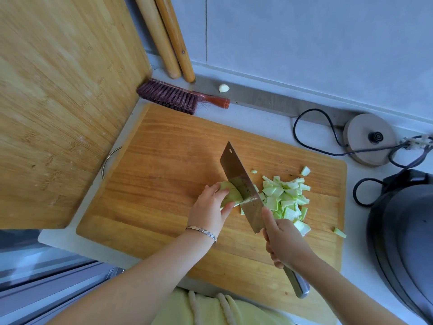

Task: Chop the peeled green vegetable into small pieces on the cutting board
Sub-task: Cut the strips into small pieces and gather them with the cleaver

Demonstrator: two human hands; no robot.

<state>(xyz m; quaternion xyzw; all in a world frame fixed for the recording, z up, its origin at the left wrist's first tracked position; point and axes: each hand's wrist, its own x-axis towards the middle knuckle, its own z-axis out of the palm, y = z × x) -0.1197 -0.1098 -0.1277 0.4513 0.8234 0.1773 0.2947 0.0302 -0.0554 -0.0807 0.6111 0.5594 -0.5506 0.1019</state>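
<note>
Gripped in the right hand (284, 240), a cleaver (241, 186) is pressed into the peeled green vegetable (230, 194), which is clamped by the left hand (208, 207). Chopped pieces (287, 198) are heaped at three o'clock; bare cutting board (164, 160) is left toward nine.

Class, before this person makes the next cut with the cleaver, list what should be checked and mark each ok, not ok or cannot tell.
1. Right hand grips the steel cleaver by its handle: ok.
2. Left hand steadies the uncut pale green vegetable chunk: ok.
3. Left fingertips curled clear of the blade: cannot tell, they lie very close.
4. Chopped green pieces heaped right of the blade, out of its path: ok.
5. Wooden cutting board lies flat on the counter: ok.
</note>
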